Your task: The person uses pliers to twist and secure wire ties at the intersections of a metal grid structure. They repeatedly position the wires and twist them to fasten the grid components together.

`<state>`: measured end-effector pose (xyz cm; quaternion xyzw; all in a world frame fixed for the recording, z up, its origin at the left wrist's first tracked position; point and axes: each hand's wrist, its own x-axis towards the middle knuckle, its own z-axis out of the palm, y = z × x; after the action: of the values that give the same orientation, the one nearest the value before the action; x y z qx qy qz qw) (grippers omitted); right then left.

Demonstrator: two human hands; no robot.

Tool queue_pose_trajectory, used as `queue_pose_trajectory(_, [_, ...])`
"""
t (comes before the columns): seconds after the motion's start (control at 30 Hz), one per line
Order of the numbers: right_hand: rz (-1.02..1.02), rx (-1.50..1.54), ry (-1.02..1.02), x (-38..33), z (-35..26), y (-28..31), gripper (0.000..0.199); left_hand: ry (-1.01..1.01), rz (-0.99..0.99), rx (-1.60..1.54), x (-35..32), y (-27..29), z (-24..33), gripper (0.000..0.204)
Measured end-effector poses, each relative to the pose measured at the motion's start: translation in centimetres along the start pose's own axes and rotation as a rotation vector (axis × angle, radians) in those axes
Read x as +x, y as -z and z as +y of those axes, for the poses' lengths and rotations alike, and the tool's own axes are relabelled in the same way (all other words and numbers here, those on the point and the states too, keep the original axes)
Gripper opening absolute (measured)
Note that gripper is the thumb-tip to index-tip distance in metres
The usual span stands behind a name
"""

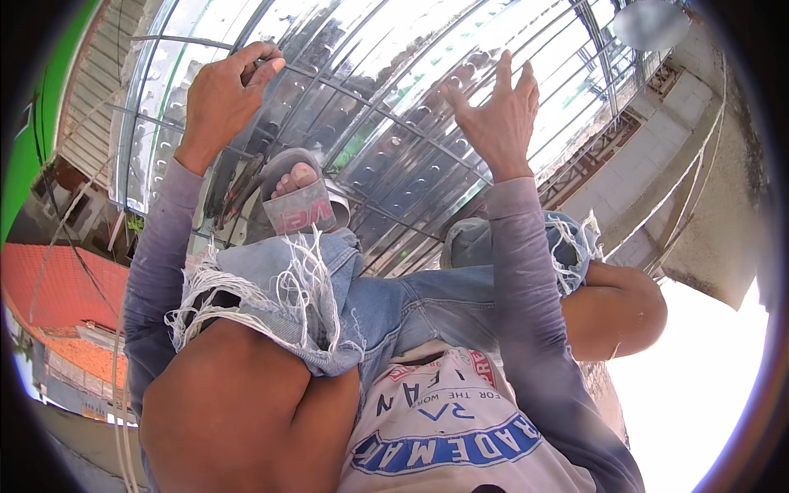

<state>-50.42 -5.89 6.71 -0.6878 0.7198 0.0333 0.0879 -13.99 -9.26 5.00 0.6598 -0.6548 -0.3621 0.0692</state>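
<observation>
Steel bars (370, 103) cross in a grid over shiny, dimpled metal sheeting (444, 78), which fills the upper part of the head view. My left hand (226, 99) is bent over a crossing bar at the upper left, thumb and fingers drawn together. Whatever sits between those fingertips is too small to make out. To the right, my right hand (500, 123) hovers above the grid, fingers spread and holding nothing. Below my left hand, my foot in a grey slide sandal (304, 209) rests on the bars. My knees, in frayed denim, are bent in front of me.
Pale ropes (699, 168) run along the right side, near a grey block wall (604, 160). More cords (119, 394) hang at the left. Beyond them, lower down, lies a red roof (57, 287). Corrugated roofing (94, 103) borders the sheeting at upper left.
</observation>
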Motion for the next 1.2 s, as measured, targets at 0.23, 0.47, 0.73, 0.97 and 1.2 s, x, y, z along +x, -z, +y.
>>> queue_pose_trajectory(0.23, [-0.339, 0.022, -0.111, 1.5, 3.4, -1.5, 0.122, -0.243, 0.425, -0.076, -0.7, -4.2, -1.9, 0.016])
queue_pose_trajectory(0.47, [-0.352, 0.004, -0.124, 1.4, 2.9, -2.1, 0.125, -0.362, 0.596, -0.008, -0.2, -6.2, -3.6, 0.015])
queue_pose_trajectory(0.73, [-0.377, -0.033, -0.098, 1.7, 3.2, -2.4, 0.131, -0.348, 0.536, -0.006, -0.5, -5.7, -3.6, 0.019])
queue_pose_trajectory(0.97, [-0.453, -0.024, -0.125, 2.3, 2.9, -2.0, 0.127, -0.382, 0.566, -0.018, -0.4, -6.2, -4.4, 0.023])
queue_pose_trajectory(1.2, [-0.442, -0.097, -0.083, 2.2, 3.3, -2.4, 0.133, -0.389, 0.547, 0.005, 0.0, -5.8, -4.3, 0.019])
